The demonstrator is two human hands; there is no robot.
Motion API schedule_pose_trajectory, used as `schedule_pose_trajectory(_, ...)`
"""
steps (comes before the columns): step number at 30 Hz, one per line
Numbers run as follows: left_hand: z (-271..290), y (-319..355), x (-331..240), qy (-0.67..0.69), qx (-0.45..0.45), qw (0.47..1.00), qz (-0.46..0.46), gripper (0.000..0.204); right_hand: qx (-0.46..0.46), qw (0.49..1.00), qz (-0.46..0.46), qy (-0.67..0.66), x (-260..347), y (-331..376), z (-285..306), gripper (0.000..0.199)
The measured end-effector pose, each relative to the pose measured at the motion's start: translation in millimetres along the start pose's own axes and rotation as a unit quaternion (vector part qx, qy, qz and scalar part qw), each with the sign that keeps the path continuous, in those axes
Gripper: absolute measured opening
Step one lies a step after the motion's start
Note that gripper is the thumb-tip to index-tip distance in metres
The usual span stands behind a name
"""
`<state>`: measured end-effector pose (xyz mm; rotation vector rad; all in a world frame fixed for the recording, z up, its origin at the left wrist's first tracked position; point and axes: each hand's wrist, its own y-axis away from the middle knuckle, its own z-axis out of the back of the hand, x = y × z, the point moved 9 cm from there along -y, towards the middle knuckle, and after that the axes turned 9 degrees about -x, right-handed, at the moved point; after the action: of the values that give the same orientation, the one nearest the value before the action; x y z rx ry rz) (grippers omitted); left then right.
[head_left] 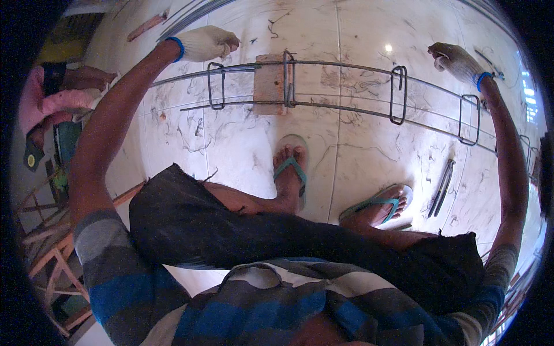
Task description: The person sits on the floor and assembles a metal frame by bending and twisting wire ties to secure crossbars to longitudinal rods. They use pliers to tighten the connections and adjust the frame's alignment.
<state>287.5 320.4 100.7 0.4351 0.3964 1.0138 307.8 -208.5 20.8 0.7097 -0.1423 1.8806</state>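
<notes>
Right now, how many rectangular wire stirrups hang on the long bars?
4 clear: stirrup near the left hand, one at the wooden block, one right of centre, one below the right hand. More blur at the right rim.

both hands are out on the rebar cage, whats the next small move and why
Probably slide the loose-looking stirrup near the left hand along the long bars to match the spacing. The left hand grips the top bar beside it, the right hand steadies the far end, and the other stirrups stand roughly evenly spaced. The pliers lie untouched on the floor.
</notes>
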Motion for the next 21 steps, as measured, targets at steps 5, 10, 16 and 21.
schedule_pose_trajectory(5,-22.8,-34.6,-23.3,-0.045,0.055,0.997,-0.015,0.043,-0.008,1.0,0.014,0.014,-5.3,30.1,0.6,0.033)
schedule_pose_trajectory(10,-37.2,-45.2,-36.1,-0.046,0.116,0.992,0.025,0.041,-0.001,0.997,-0.016,0.07,-14.5,63.2,-0.5,0.027)
schedule_pose_trajectory(16,-59.5,-31.2,-60.3,-0.092,0.058,0.994,0.007,0.047,0.05,0.996,-0.049,0.055,-33.6,77.4,-6.7,0.028)
schedule_pose_trajectory(21,-31.7,-49.6,-76.8,0.027,-0.014,0.999,-0.043,0.041,-0.02,0.985,0.075,0.154,-38.7,69.4,-5.9,0.038)
